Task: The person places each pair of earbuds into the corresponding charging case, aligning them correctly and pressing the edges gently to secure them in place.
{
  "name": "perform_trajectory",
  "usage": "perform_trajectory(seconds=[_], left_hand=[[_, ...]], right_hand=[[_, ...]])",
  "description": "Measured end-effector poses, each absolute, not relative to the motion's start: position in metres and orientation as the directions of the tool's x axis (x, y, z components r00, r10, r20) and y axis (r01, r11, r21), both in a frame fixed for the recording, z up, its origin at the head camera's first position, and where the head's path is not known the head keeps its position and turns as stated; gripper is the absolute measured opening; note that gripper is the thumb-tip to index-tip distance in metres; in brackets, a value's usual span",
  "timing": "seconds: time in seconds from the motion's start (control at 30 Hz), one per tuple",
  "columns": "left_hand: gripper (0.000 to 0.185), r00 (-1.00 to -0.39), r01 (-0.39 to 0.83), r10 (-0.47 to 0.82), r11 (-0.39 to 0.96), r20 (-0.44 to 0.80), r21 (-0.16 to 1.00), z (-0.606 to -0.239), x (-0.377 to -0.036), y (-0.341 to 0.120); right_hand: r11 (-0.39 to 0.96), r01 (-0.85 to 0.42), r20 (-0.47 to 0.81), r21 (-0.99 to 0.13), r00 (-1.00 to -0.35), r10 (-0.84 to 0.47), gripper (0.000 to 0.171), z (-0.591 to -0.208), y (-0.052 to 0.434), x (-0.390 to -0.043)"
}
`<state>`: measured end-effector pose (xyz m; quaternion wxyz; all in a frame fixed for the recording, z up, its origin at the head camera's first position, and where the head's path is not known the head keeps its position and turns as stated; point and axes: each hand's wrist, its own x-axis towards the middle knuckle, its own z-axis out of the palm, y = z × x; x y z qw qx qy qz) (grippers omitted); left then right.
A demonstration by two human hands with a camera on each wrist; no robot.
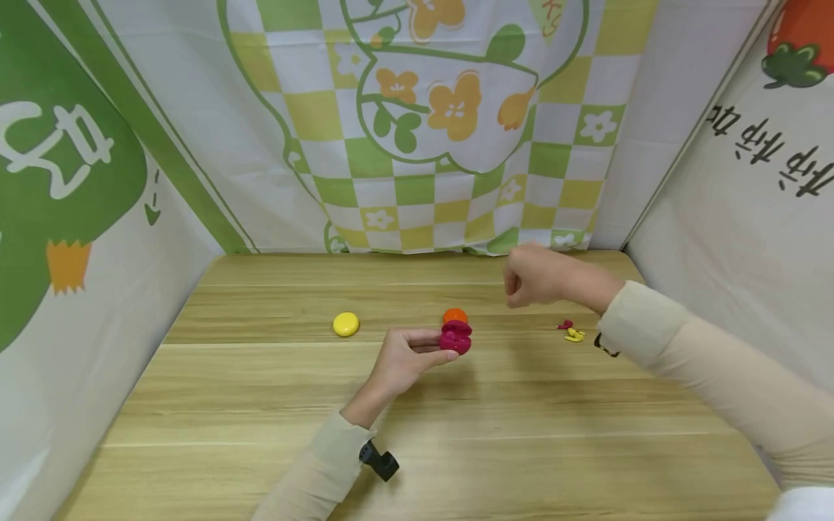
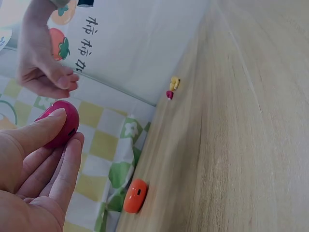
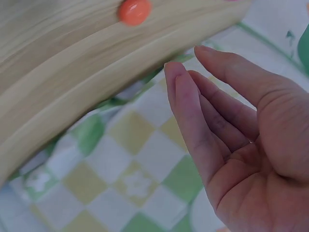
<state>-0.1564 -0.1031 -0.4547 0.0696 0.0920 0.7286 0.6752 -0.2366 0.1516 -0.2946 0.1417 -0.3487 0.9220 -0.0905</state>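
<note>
A magenta earbud case with its lid raised is pinched between the thumb and fingers of my left hand, above the table. In the left wrist view the back of the case faces the camera. My right hand is up to the right of the case and farther back, its fingers bent loosely. Nothing lies between thumb and fingers of the right hand in the right wrist view. A magenta earbud and yellow earbuds lie together on the table, below the right forearm.
An orange case stands on the wooden table just behind the magenta one. Farther left lies a yellow case. Printed curtains hang along the back and both sides of the table.
</note>
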Motion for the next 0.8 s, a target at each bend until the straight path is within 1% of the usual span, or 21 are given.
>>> perform_trajectory(seconds=[0.1, 0.27, 0.43, 0.6, 0.8], left_hand=[[0.034, -0.973, 0.044, 0.23, 0.081, 0.025, 0.996, -0.456, -0.156, -0.105], [0.033, -0.973, 0.048, 0.228, 0.085, 0.028, 0.995, -0.457, -0.156, -0.106], [0.032, -0.973, 0.05, 0.227, 0.089, 0.028, 0.995, -0.457, -0.156, -0.106], [0.032, -0.973, 0.055, 0.226, 0.088, 0.034, 0.995, -0.458, -0.157, -0.107], [0.032, -0.974, 0.054, 0.226, 0.096, 0.031, 0.994, -0.457, -0.157, -0.107]], right_hand=[[0.777, -0.566, -0.217, -0.275, -0.751, -0.623, 0.016, -0.302, 0.171, -0.243], [0.832, -0.466, -0.282, -0.299, -0.79, -0.544, 0.02, -0.314, 0.2, -0.251], [0.873, -0.389, -0.332, -0.294, -0.815, -0.475, 0.015, -0.33, 0.225, -0.257], [0.873, -0.372, -0.305, -0.316, -0.832, -0.464, 0.016, -0.35, 0.244, -0.263], [0.887, -0.32, -0.257, -0.333, -0.874, -0.412, 0.013, -0.381, 0.272, -0.273]])
